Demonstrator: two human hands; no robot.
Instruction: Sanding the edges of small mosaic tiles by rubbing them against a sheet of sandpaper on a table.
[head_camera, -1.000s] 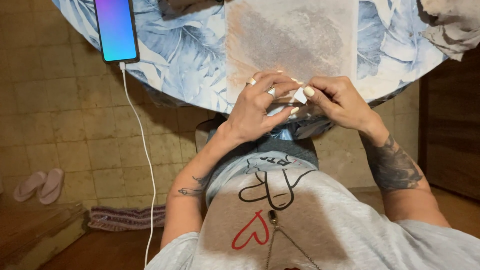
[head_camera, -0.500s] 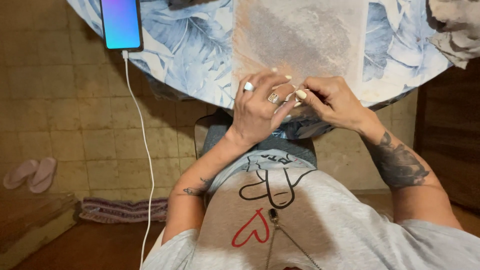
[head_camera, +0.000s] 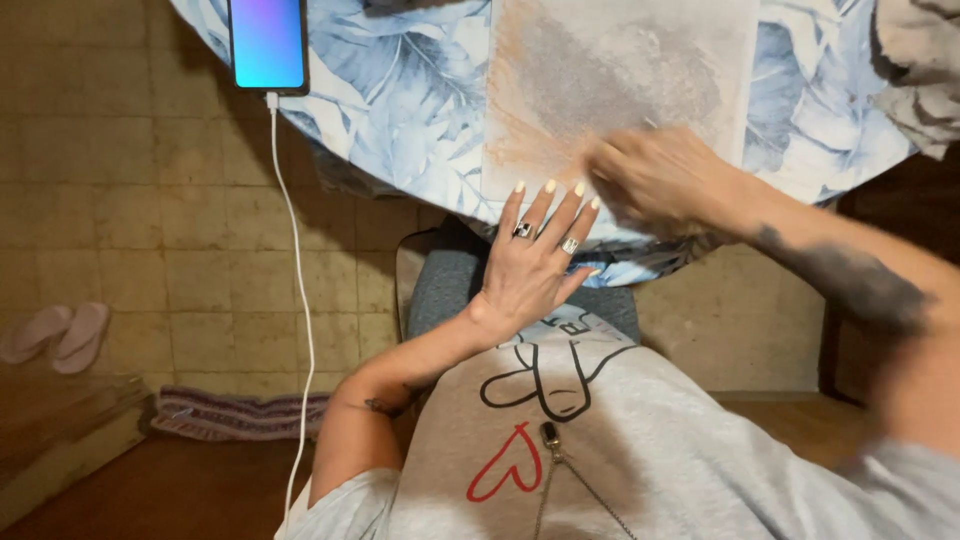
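Left hand (head_camera: 535, 265) flat, fingers (head_camera: 548, 205) spread, at table (head_camera: 400, 110) edge; right hand (head_camera: 655, 180) blurred over mat (head_camera: 620, 70), grip indeterminate.

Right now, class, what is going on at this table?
A seated person works at a round table with a blue leaf-print cloth. The left hand lies flat with fingers spread at the lower edge of a grey and orange sheet. The right hand is over the sheet, blurred, so whether it holds anything cannot be told. A lit phone lies at the table's edge, with a white cable hanging down.
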